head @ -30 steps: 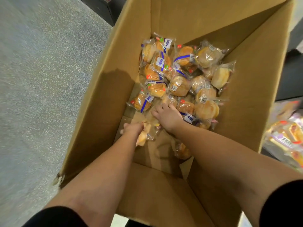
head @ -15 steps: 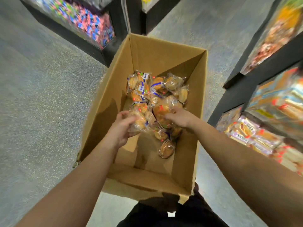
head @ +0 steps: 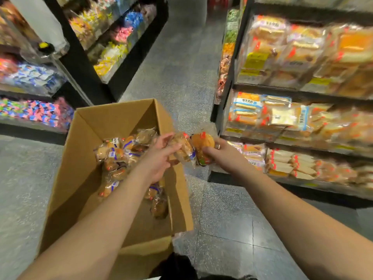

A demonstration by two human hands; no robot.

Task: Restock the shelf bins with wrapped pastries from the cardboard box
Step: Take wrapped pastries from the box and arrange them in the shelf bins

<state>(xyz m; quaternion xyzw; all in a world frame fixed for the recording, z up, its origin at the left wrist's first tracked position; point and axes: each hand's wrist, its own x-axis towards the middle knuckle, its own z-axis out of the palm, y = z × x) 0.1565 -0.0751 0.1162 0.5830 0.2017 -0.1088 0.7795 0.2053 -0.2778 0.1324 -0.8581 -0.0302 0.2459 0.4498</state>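
Note:
An open cardboard box [head: 84, 158] stands on the floor with several wrapped pastries [head: 117, 156] piled inside. My left hand [head: 159, 158] is above the box's right wall, gripping a wrapped pastry [head: 184, 148]. Just right of it, my right hand [head: 224, 156] holds another wrapped pastry [head: 202, 144] with an orange-red label. Both held pastries hang over the gap between the box and the right-hand shelf. The lowest shelf bin [head: 286, 164] on the right holds wrapped pastries.
A black shelf unit [head: 228, 93] on the right carries three rows of packaged breads. Dark shelves with colourful sweets [head: 38, 114] stand at the left and back. Grey speckled floor [head: 181, 67] runs between them as an aisle.
Both hands have lifted out of the box with pastries and moved right toward the shelf. The view has risen from the box's inside to the aisle and shelves.

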